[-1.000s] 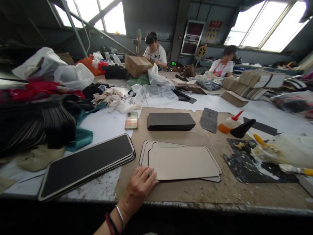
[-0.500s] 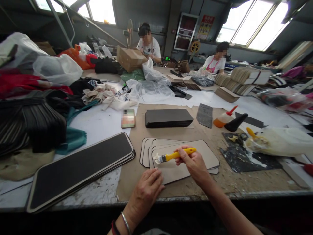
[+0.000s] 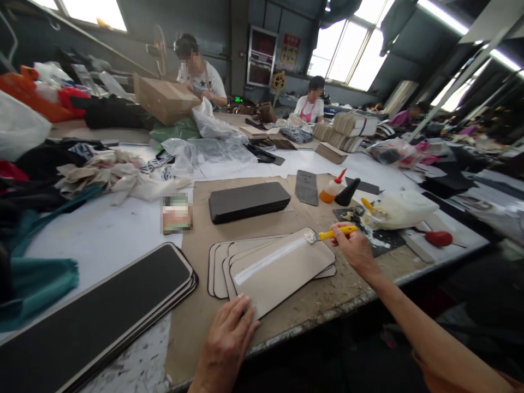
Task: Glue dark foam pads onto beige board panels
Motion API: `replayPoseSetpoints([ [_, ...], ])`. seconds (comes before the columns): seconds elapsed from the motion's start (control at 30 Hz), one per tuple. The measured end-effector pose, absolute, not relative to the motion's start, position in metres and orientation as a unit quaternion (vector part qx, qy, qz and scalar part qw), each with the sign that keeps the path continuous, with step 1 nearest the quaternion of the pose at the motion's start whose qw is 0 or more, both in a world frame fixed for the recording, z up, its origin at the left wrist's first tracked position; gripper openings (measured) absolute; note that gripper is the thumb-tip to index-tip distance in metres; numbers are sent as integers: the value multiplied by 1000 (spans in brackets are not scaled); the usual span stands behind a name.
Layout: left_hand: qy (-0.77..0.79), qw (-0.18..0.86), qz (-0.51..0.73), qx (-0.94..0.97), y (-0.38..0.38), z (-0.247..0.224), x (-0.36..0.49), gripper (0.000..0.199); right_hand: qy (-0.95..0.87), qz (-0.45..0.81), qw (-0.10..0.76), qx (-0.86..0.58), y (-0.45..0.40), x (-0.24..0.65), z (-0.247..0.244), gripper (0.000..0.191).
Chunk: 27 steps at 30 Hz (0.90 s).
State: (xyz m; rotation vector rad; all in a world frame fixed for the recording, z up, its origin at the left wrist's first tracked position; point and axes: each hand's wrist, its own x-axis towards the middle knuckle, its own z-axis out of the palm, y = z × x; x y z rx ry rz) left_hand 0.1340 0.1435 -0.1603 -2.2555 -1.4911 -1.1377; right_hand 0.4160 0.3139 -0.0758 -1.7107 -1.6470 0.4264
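My right hand [image 3: 352,246] is closed round the yellow handle of a paintbrush [image 3: 332,233]. The bristles, loaded with whitish glue, touch the far right part of the top beige panel [image 3: 282,273]. A white glue streak [image 3: 272,258] runs lengthwise along that panel up to the bristles. More dark-edged beige panels [image 3: 218,267] lie fanned out beneath it. My left hand [image 3: 231,333] rests flat at the panel's near left corner, fingers stretched out, holding nothing.
Long black panels [image 3: 110,305] are stacked at left, and shorter dark pieces [image 3: 249,201] behind the work. At right stand a red-tipped glue bottle [image 3: 331,191], a black cone-shaped object [image 3: 347,192] and a whitish glue container [image 3: 403,210]. Two people [image 3: 204,82] [image 3: 311,103] sit across the table.
The brush in my right hand has moved rightward along the top panel, leaving a white glue streak. My left hand stays at the near corner. The camera view has turned right.
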Motion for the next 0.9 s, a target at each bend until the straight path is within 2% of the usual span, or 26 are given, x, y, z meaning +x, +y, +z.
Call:
replayPoseSetpoints([
  [0.13,-489,123,-395,-768,145,-158,133,20,-689,67,331,-641,317,417,-75,26],
  [0.27,-464,126,-396,-782,147,-160,129,17,-772,20,336,-539,303,379,-77,20],
  [0.57,-447,125,-375,-803,149,-171,114,16,-855,211,360,-307,211,276,-73,14],
  [0.63,-451,127,-371,-802,149,-169,114,15,-824,268,381,-324,199,280,-73,13],
  [0.73,-447,157,-364,-802,149,-164,116,15,-761,301,388,-424,200,313,-78,14],
  [0.9,-451,192,-359,-794,148,-160,119,19,-696,154,380,-590,232,399,-88,23],
])
